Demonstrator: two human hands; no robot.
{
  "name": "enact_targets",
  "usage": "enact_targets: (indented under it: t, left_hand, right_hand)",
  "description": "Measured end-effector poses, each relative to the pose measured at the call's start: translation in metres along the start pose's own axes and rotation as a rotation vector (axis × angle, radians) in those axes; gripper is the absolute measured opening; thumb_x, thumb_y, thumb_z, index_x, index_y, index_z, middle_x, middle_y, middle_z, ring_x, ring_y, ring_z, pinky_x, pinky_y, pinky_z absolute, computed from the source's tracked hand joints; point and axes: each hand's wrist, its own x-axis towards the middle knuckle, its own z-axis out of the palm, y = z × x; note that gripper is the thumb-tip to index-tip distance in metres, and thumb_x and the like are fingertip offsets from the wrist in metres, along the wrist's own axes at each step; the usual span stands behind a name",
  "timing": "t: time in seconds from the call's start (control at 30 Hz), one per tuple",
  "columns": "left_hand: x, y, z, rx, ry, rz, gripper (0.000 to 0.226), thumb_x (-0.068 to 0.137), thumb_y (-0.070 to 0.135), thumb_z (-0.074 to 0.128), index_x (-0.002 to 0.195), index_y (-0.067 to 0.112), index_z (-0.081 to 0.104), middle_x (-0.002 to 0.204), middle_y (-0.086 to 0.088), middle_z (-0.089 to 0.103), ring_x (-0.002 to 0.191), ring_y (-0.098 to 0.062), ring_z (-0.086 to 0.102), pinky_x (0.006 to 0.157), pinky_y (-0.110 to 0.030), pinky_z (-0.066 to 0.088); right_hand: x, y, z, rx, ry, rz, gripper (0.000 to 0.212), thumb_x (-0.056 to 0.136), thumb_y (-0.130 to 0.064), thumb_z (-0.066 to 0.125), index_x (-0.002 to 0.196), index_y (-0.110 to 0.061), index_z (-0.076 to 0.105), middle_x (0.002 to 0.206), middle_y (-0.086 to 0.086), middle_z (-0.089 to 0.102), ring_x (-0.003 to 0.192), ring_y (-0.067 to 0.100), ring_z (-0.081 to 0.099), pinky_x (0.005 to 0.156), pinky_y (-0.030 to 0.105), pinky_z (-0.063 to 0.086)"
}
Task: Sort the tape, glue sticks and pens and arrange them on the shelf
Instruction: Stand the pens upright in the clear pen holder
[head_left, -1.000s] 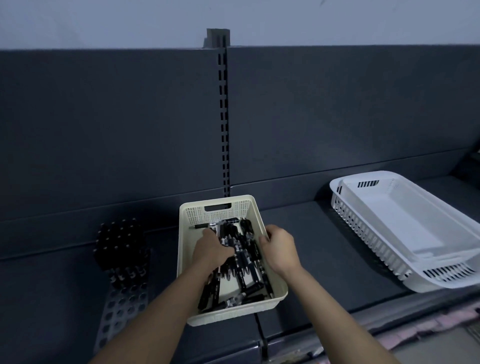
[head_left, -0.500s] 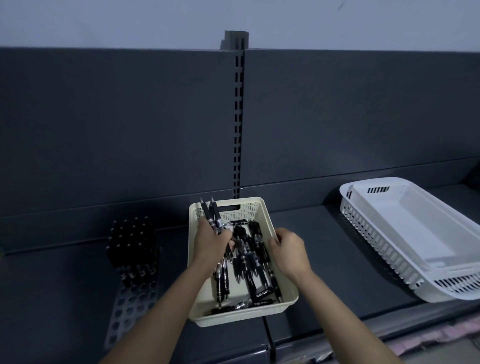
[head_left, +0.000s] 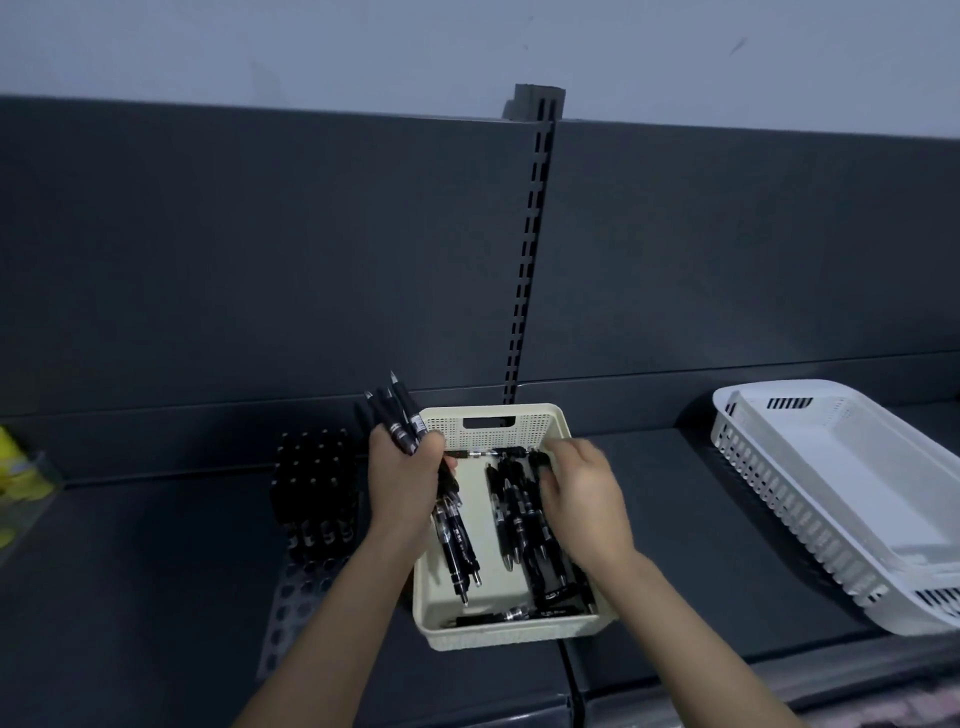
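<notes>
A cream basket (head_left: 498, 429) sits on the dark shelf and holds several black pens (head_left: 519, 514). My left hand (head_left: 402, 480) grips a bunch of black pens (head_left: 397, 421) whose ends stick up past the basket's far left corner. My right hand (head_left: 582, 499) is blurred over the right side of the basket, fingers curled down among the pens; whether it holds one cannot be told. A perforated pen rack (head_left: 314, 488) left of the basket has several black pens standing in it.
A white slotted basket (head_left: 779, 467) with nothing visible inside lies tilted at the right. Something yellow (head_left: 18, 467) in a clear holder sits at the far left edge. The slotted upright (head_left: 530, 270) runs up the shelf's back panel behind the cream basket.
My left hand has lifted a bunch of pens out of the basket, up and to the left. My right hand has moved further in over the pens on the right.
</notes>
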Motion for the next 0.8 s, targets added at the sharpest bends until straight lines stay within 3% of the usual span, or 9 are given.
enact_targets:
  t: [0.1, 0.2, 0.3, 0.4, 0.53, 0.63, 0.7, 0.8]
  left_hand:
    - [-0.003, 0.001, -0.008, -0.02, -0.001, -0.016, 0.012, 0.083, 0.006, 0.055, 0.086, 0.013, 0.046, 0.06, 0.001, 0.06, 0.053, -0.015, 0.057, 0.048, -0.03, 0.047]
    - [-0.006, 0.005, -0.014, -0.054, 0.008, -0.03, 0.013, 0.083, 0.004, 0.056, 0.086, 0.012, 0.047, 0.068, -0.003, 0.056, 0.051, -0.011, 0.058, 0.045, -0.027, 0.047]
    - [-0.007, 0.008, -0.017, -0.074, 0.023, -0.042, 0.013, 0.083, 0.003, 0.056, 0.086, 0.012, 0.047, 0.072, -0.007, 0.053, 0.052, -0.01, 0.057, 0.046, -0.027, 0.048]
    - [-0.009, 0.008, -0.02, -0.069, 0.039, -0.044, 0.013, 0.083, 0.004, 0.057, 0.086, 0.012, 0.048, 0.074, -0.01, 0.054, 0.057, -0.014, 0.057, 0.051, -0.029, 0.048]
    - [-0.009, 0.01, -0.026, -0.055, 0.066, -0.034, 0.013, 0.082, 0.007, 0.059, 0.088, 0.012, 0.049, 0.081, -0.014, 0.056, 0.069, -0.024, 0.056, 0.064, -0.039, 0.049]
    - [-0.01, 0.012, -0.024, -0.054, 0.071, -0.023, 0.014, 0.083, 0.004, 0.058, 0.088, 0.011, 0.048, 0.075, -0.009, 0.056, 0.062, -0.018, 0.058, 0.057, -0.033, 0.051]
    - [-0.014, 0.011, -0.019, -0.055, 0.064, -0.039, 0.015, 0.082, 0.001, 0.057, 0.085, 0.012, 0.047, 0.067, -0.003, 0.055, 0.056, -0.014, 0.058, 0.052, -0.03, 0.05]
    - [-0.021, 0.006, -0.01, -0.028, 0.056, -0.047, 0.014, 0.08, 0.001, 0.059, 0.085, 0.01, 0.05, 0.065, -0.002, 0.057, 0.058, -0.018, 0.058, 0.06, -0.037, 0.051]
  right_hand:
    - [0.004, -0.012, 0.019, -0.031, -0.242, -0.017, 0.021, 0.088, -0.006, 0.052, 0.107, -0.006, 0.061, 0.104, 0.013, 0.063, 0.092, 0.029, 0.059, 0.072, 0.029, 0.042]
    - [0.007, -0.016, 0.037, -0.181, -0.5, 0.131, 0.019, 0.093, -0.017, 0.05, 0.101, -0.004, 0.06, 0.103, 0.016, 0.063, 0.093, 0.033, 0.062, 0.075, 0.034, 0.048]
    - [0.008, -0.023, 0.05, -0.298, -0.61, 0.143, 0.02, 0.092, -0.016, 0.047, 0.076, -0.01, 0.058, 0.091, 0.013, 0.068, 0.086, 0.031, 0.065, 0.066, 0.033, 0.05]
    - [0.01, -0.03, 0.058, -0.214, -0.658, 0.144, 0.032, 0.09, -0.022, 0.047, 0.06, -0.019, 0.04, 0.07, 0.003, 0.059, 0.071, 0.027, 0.06, 0.058, 0.029, 0.043]
    - [0.013, -0.025, 0.059, 0.022, -0.66, 0.216, 0.033, 0.085, -0.02, 0.059, 0.056, -0.025, 0.044, 0.054, -0.01, 0.051, 0.054, 0.007, 0.054, 0.046, 0.019, 0.038]
    - [0.018, -0.02, 0.051, 0.226, -0.619, 0.357, 0.036, 0.084, -0.021, 0.066, 0.053, -0.02, 0.047, 0.045, -0.009, 0.048, 0.031, -0.002, 0.041, 0.033, 0.013, 0.028]
    - [0.021, -0.018, 0.044, 0.357, -0.57, 0.442, 0.03, 0.083, -0.019, 0.066, 0.057, -0.017, 0.051, 0.047, -0.007, 0.051, 0.033, 0.001, 0.042, 0.034, 0.014, 0.03]
    - [0.023, -0.019, 0.026, 0.675, -0.507, 0.526, 0.023, 0.085, -0.014, 0.067, 0.064, -0.019, 0.06, 0.053, -0.011, 0.062, 0.046, 0.002, 0.055, 0.045, 0.014, 0.041]
